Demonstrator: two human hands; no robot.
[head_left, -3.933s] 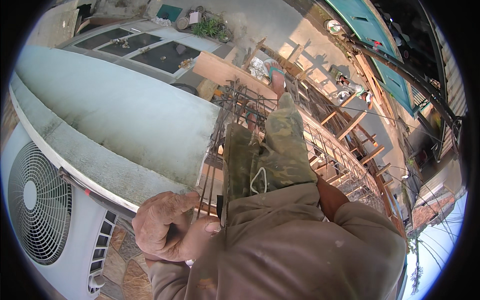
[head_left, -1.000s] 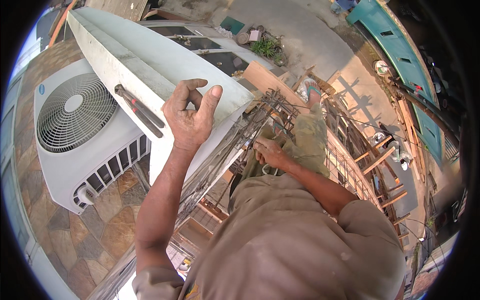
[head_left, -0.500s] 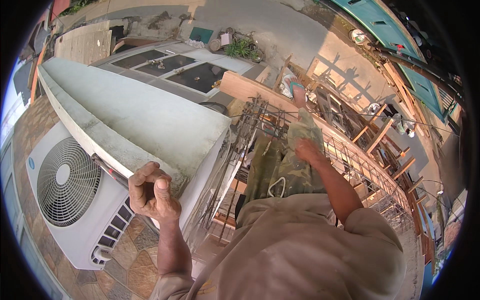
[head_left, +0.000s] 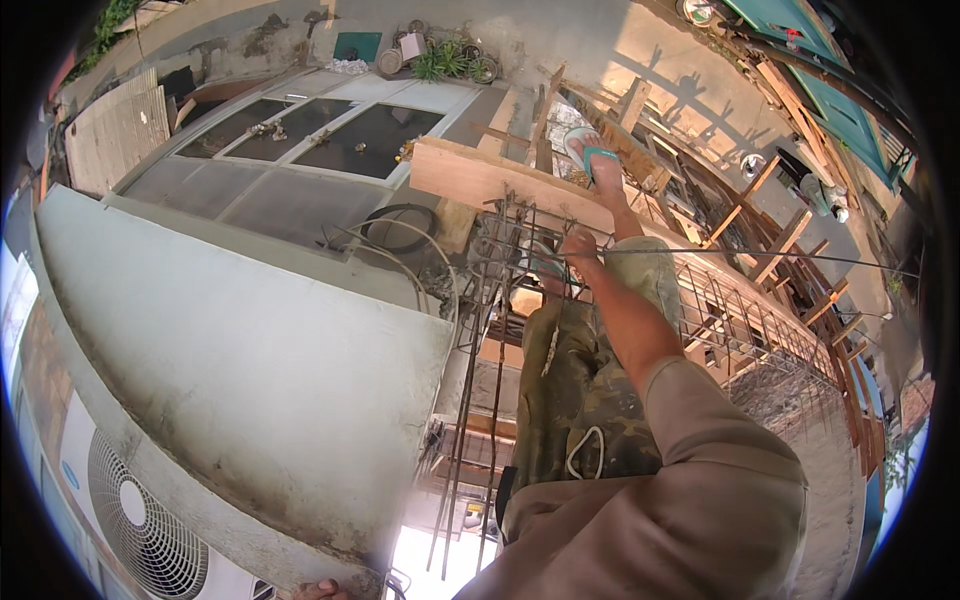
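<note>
My right hand (head_left: 580,248) is closed around a thin dark wire (head_left: 750,253), just beside the upright rusty rebar (head_left: 470,400). That wire stretches off to the right above the timber. Only a few fingers of my left hand (head_left: 318,590) show at the lower edge, bent over the rim of the pale concrete ledge (head_left: 260,370); its thumb and palm are out of the picture. My foot in a green-strapped flip-flop (head_left: 592,155) stands by a long wooden plank (head_left: 500,180), and my other foot is partly hidden behind the rebar.
Below the ledge sits an air-conditioner unit (head_left: 150,520). A rebar cage (head_left: 750,330) runs along the formwork at right, with timber props (head_left: 780,245) beyond. A black coil (head_left: 400,228) lies on the roof near framed dark panels (head_left: 365,140). There is a drop to the ground past the planks.
My right hand has moved from my camouflage-trousered knee up to the wire. My left hand has dropped toward the lower edge along the ledge. My body and view have shifted forward.
</note>
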